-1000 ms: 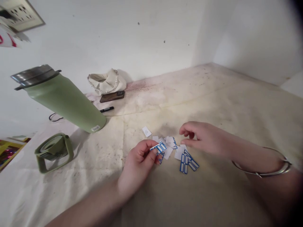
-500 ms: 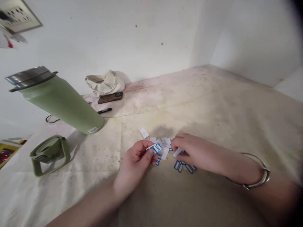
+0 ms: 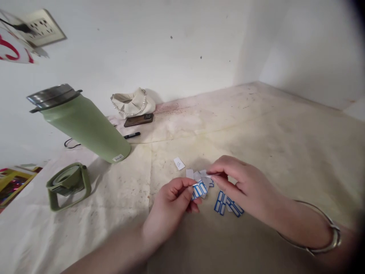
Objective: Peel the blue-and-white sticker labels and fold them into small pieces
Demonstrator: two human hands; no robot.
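Observation:
My left hand (image 3: 173, 199) pinches a small stack of paper labels (image 3: 200, 189) with blue-framed boxes between thumb and fingers. Over the pile of white paper pieces (image 3: 197, 176) on the cloth, my right hand (image 3: 235, 179) is closed, thumb against fingers, on a small white paper slip (image 3: 210, 174). A few blue-framed labels (image 3: 228, 204) lie just below my right hand. Farther off, a single white slip (image 3: 179, 163) with a faint mark rests apart from the pile. The undersides of the held pieces are hidden.
A tall green bottle (image 3: 88, 129) stands at left, its green lid (image 3: 68, 184) lying before it. Behind are a pen (image 3: 132, 135), a phone (image 3: 138, 120) and a cream handbag (image 3: 135, 102) by the wall. A wall socket (image 3: 42, 28) holds a plug.
My right hand has moved from above the blue-framed labels to the white pile, still holding a white slip. The whole view has shifted slightly.

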